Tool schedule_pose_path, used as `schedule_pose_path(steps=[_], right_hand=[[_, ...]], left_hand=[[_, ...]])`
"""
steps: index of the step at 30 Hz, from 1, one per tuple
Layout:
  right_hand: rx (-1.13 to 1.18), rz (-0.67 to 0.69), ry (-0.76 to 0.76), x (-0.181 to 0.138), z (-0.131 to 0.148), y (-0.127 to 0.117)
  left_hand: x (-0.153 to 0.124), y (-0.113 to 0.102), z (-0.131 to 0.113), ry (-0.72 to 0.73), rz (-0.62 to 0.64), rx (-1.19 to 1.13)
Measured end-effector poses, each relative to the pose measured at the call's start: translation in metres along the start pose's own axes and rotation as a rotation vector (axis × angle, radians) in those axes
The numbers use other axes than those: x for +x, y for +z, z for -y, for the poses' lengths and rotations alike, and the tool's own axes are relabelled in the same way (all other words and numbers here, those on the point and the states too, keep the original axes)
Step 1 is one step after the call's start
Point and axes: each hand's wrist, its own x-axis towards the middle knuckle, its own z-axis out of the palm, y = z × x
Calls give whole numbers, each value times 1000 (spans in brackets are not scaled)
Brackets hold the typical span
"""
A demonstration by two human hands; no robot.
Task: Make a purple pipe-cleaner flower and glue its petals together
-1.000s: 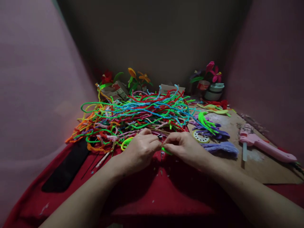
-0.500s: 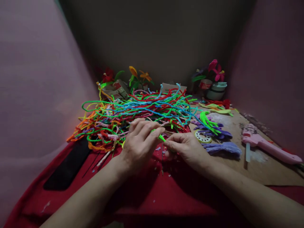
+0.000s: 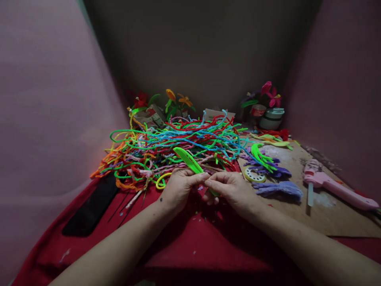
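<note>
A bright green pipe-cleaner leaf (image 3: 188, 159) rises at a slant from between my two hands, its rounded tip pointing up and left. My left hand (image 3: 182, 186) is closed around its lower part, thumb on top. Thumb and forefinger of my right hand (image 3: 228, 187) pinch at the lower end, touching the left thumb. A bit of green also shows under the right fingers. What exactly lies between the fingertips is hidden. Just behind the hands is a big tangled heap of coloured pipe cleaners (image 3: 178, 137).
At the right, a brown board (image 3: 336, 218) carries a pink glue gun (image 3: 342, 186), a roll of tape (image 3: 254, 174), and purple bundles (image 3: 279, 190). A black phone-like slab (image 3: 89, 210) lies left on the red cloth (image 3: 190, 254). Pipe-cleaner flowers (image 3: 272, 97) stand at the back.
My left hand has lowered and turned, so the long green leaf now shows above it. A thin dark wire that hung below the hands is out of sight. The view shifted slightly.
</note>
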Motion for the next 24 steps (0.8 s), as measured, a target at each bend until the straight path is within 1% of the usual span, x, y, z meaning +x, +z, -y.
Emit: schedule_pose_path(steps=[4,7,9,13,15,16,18,22,24], right_hand=[[40,-41,13,0,-1,2],[10,-72,5,0,-2,2],[34,-45,36,0,-3,2],[121,37,80,3,-8,2],[134,49,85,3,-8,3],[130,44,86,3,-8,4],[122,18,85,3,-6,6],[127,-6,100,0,-2,9],[111,2,98,-1,-1,9]], left_hand=[[4,-2,-1,121,-59,51],[10,-5,-2,100,-145,-24],[11,-6,-4,100,-172,-40],[10,-7,-7,131,-143,-5],[10,-7,-7,127,-122,35],[11,-8,-7,129,-127,75],[13,-9,-7,159,-183,199],[12,-14,-9,339,-301,526],[11,-16,-10,374,-333,622]])
